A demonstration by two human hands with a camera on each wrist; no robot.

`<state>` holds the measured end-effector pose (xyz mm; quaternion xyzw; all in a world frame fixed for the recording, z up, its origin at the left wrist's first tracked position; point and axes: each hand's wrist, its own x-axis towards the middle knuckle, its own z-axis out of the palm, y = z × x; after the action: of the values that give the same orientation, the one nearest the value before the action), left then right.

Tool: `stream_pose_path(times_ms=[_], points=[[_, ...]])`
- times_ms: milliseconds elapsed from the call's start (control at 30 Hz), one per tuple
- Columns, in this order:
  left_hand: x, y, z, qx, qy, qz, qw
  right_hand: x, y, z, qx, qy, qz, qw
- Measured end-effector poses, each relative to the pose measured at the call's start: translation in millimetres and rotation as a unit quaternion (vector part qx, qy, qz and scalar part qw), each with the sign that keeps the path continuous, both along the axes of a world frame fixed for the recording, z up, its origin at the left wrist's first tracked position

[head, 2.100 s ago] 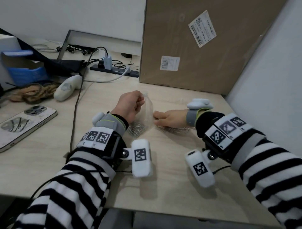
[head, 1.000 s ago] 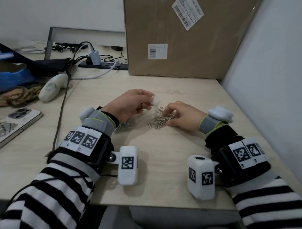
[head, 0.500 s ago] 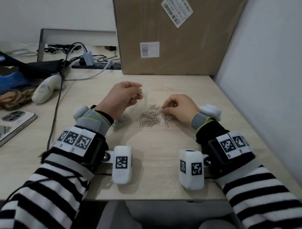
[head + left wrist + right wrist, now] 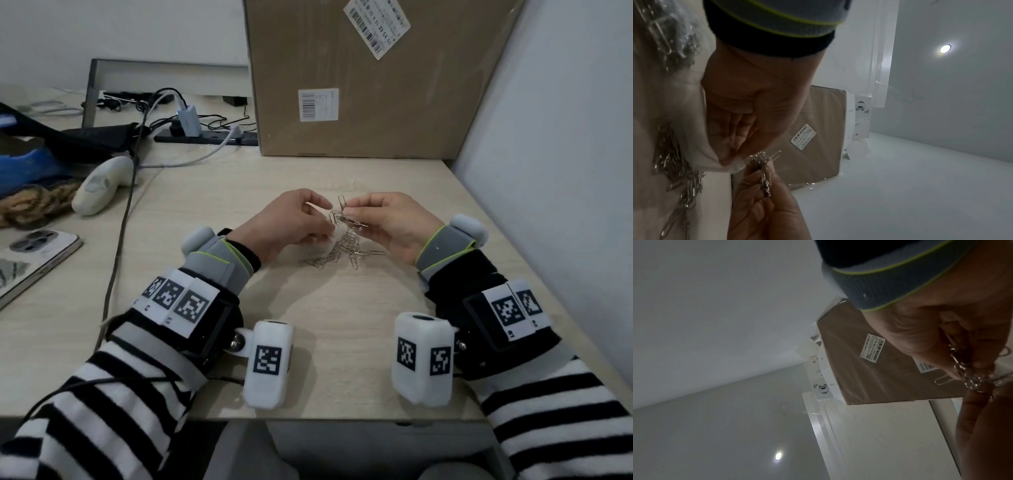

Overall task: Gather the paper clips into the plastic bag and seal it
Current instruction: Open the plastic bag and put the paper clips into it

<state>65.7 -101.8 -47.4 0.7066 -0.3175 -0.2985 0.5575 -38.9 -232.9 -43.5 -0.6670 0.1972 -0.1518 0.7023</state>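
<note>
My right hand (image 4: 347, 214) pinches a small bunch of silver paper clips (image 4: 340, 216) and holds it just above the table, close against my left hand (image 4: 322, 214). Several loose paper clips (image 4: 337, 255) lie in a heap on the table under both hands. The left wrist view shows my left hand (image 4: 731, 160) gripping the edge of the clear plastic bag (image 4: 701, 155), with more paper clips inside the bag (image 4: 672, 164). The bunch (image 4: 764, 168) hangs right beside the bag's edge. In the head view the bag is mostly hidden by my left hand.
A big cardboard box (image 4: 359, 85) stands at the back of the table, and a wall (image 4: 555, 171) closes off the right side. To the left lie a phone (image 4: 30, 260), a dark cable (image 4: 120, 240), a white handheld device (image 4: 99, 185) and a power strip (image 4: 205, 137).
My right hand has lifted a bunch of clips off the heap and brought it left, up to my left hand. The left hand has risen slightly towards it.
</note>
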Motion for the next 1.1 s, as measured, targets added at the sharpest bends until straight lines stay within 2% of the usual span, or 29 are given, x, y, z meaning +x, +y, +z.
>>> stream_pose_path(times_ms=[300,533,667,833,967,1100], points=[[-3.8,-1.6,2.5,-0.028,-0.057,0.017,0.998,-2.3,1.8,-2.0,-0.008,0.080,-0.006,0.997],[-10.1,-0.1,3.7,0.012,-0.041,-0.065,0.997,-3.0,3.2,-1.8,-0.055,0.059,-0.043,0.996],[-10.5,-1.2,4.1,0.007,-0.048,-0.054,0.997,-3.2,5.8,-2.0,-0.058,0.057,-0.022,0.996],[-9.3,-1.6,4.9,0.001,-0.055,-0.041,0.998,-3.3,7.2,-1.9,-0.027,0.061,-0.001,0.998],[-10.0,-0.7,5.1,0.009,-0.048,-0.055,0.997,-2.0,3.1,0.9,0.031,0.041,-0.016,0.999],[-9.4,-1.3,4.9,-0.004,-0.045,-0.032,0.998,-2.1,0.9,5.8,0.119,0.016,0.020,0.993]])
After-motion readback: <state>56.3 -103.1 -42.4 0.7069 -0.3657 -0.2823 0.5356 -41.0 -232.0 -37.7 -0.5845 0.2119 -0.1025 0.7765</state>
